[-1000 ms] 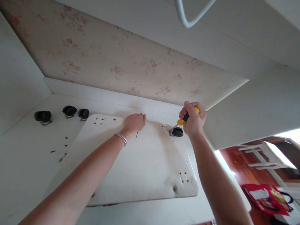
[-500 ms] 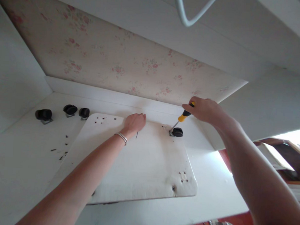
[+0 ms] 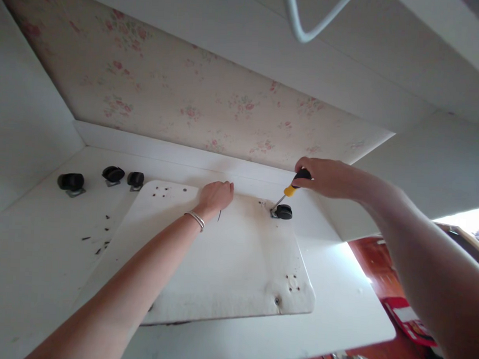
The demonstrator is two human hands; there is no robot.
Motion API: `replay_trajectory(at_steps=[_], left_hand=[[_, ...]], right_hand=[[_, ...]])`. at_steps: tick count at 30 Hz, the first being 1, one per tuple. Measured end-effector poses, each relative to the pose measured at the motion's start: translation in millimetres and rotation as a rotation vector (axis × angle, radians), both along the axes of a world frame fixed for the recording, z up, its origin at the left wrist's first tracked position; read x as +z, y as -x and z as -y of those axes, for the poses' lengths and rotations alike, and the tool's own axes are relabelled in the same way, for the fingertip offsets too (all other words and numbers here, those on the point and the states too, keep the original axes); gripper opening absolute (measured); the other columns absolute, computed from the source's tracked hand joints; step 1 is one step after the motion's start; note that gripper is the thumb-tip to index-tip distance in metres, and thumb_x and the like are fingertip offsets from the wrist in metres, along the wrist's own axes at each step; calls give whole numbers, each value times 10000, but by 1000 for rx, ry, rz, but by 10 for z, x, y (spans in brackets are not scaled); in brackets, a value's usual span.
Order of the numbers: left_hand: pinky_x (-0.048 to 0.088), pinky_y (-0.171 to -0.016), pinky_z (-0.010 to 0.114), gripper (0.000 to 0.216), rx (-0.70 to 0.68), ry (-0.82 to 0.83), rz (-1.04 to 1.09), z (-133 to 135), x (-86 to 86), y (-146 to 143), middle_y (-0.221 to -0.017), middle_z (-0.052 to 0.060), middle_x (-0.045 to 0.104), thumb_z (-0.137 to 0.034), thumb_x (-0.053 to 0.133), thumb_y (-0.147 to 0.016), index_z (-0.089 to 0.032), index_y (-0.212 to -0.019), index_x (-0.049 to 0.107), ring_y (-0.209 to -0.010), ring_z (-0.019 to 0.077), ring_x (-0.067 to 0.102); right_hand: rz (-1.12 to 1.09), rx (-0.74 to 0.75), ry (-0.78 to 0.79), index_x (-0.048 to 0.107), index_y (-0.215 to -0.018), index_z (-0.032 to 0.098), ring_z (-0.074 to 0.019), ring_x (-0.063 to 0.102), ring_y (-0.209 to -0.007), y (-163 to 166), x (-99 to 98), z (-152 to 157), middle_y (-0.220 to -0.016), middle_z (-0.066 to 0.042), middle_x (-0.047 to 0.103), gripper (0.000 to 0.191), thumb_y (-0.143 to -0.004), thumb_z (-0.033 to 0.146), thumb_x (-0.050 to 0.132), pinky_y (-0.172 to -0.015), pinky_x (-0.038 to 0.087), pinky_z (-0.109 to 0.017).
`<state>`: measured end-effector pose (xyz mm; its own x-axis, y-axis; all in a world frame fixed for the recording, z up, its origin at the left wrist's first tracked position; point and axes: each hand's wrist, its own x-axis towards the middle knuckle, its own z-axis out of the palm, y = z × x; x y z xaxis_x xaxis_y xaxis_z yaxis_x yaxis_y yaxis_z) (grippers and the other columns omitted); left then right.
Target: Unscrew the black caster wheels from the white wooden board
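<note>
My right hand [image 3: 319, 176] is closed around the black and yellow handle of a screwdriver [image 3: 290, 190]. The screwdriver slants down to the left, its tip at the metal plate of a black caster wheel [image 3: 284, 211]. That caster sits near the far right corner of a white board [image 3: 228, 263], which has screw holes at its other visible corners. Over the board's far edge curl the fingers of my left hand [image 3: 217, 195], gripping it; the fingertips are hidden. A thin dark strip shows below that hand.
Three loose casters stand at the back left: one outermost [image 3: 70, 181], one between [image 3: 113, 174], one by the board [image 3: 135, 179]. Several small dark screws [image 3: 106, 229] lie left of the board. A white panel overhangs the desk [image 3: 337, 300]; a red case [image 3: 410, 319] lies lower right.
My right hand has turned on the screwdriver handle, and its forearm has shifted up and right. The tip stays at the caster plate. My left hand remains at the board's edge.
</note>
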<state>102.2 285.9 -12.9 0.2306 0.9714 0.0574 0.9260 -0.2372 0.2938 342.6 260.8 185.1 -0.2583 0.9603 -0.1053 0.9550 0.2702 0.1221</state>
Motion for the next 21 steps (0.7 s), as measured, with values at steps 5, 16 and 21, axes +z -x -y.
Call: replay_trajectory(at_steps=[5, 16, 21], left_hand=[[514, -825, 377, 559, 4, 5, 0, -10, -12, -3, -1006, 156, 729, -389, 194, -1000, -143, -1070, 690, -959, 269, 695], [520, -815, 367, 557, 8, 11, -10, -2, 14, 0, -1000, 150, 732, -384, 192, -1001, -146, -1065, 691, -956, 263, 697], [525, -792, 382, 558, 0, 1, -11, 3, 21, 9, -984, 147, 734, -376, 185, -1000, -149, -1062, 691, -943, 278, 701]], right_hand=[[-20, 81, 35, 634, -1025, 230, -243, 622, -774, 74, -6, 33, -979, -117, 674, 399, -841, 572, 540, -714, 457, -383], [-56, 110, 16, 611, -1096, 227, -264, 642, -906, 58, -40, 19, -1149, -125, 646, 336, -808, 400, 595, -773, 481, -375], [62, -43, -132, 636, -973, 217, -282, 636, -778, 81, -87, 1, -919, -136, 664, 335, -903, 493, 459, -695, 461, -420]])
